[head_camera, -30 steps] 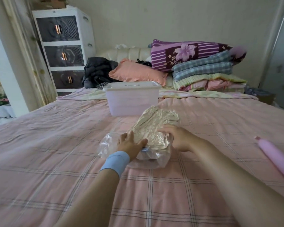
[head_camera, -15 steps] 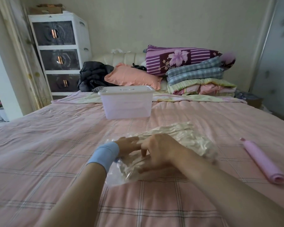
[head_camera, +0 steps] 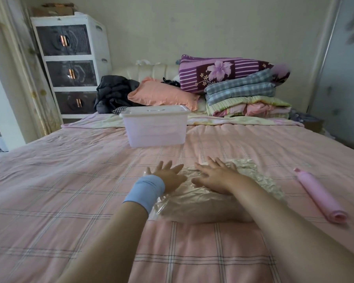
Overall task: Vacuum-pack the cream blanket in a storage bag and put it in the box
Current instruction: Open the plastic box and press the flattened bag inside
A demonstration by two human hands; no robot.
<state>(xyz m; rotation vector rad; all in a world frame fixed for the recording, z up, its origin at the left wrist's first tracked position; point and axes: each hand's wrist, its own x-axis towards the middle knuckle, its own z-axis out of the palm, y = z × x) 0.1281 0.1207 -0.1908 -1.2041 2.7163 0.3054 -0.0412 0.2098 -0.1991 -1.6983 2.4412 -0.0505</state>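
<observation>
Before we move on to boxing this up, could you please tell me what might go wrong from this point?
1. The left hand and right hand lie flat on the storage bag without a grip; the slick plastic could slip when lifted.
2. Whether the bag is sealed cannot be seen, so air may creep back in.
3. The box has its lid on; it needs opening first.
</observation>
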